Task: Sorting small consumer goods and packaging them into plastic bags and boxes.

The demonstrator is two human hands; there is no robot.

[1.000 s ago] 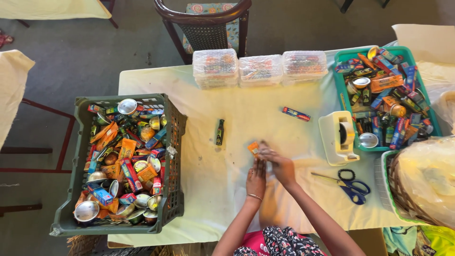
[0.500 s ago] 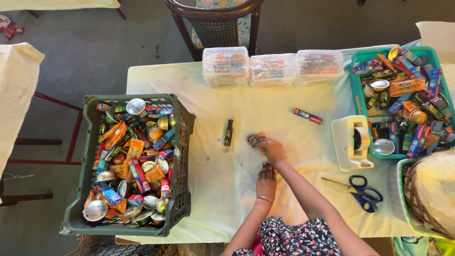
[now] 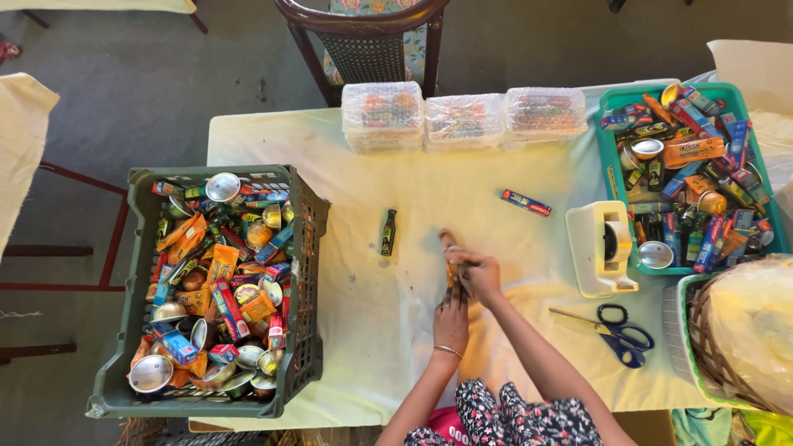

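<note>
Grey floor surrounds our worktop (image 3: 273, 136), which is draped in a pale yellow cloth, with a dark wooden chair (image 3: 363, 37) pushed against its far edge.

From the head camera we look straight down at both our hands near the middle of the cloth. Our right hand (image 3: 479, 277) has its grip clamped on a small orange-brown bundle (image 3: 450, 256), a slim thing that lies pointing away from us, its far end sticking out past the fingers. Our left hand (image 3: 451, 320) rests flat on the cloth just behind the right one, fingers together and stretched toward the bundle's near end; we cannot tell whether they touch it, and this grip holds nothing. A thin bangle (image 3: 448, 351) circles the left wrist.

Left of the bundle, a small dark bottle-shaped packet (image 3: 388, 232) lies on its own. Beyond and to the right, a blue and red tube box (image 3: 526, 202) lies at a slant. Farther right stands a white tape dispenser (image 3: 601, 248), and nearer to us blue-handled scissors (image 3: 618, 333) lie shut.

Along the far edge, three clear plastic boxes (image 3: 462, 120) sit side by side. At the left end, a dark green crate (image 3: 310, 248) is heaped with little packets and metal bowls. At the right, a teal tray (image 3: 615, 177) holds more of the same, and a wicker basket (image 3: 710, 347) with a plastic-wrapped load sits at the near right corner.
</note>
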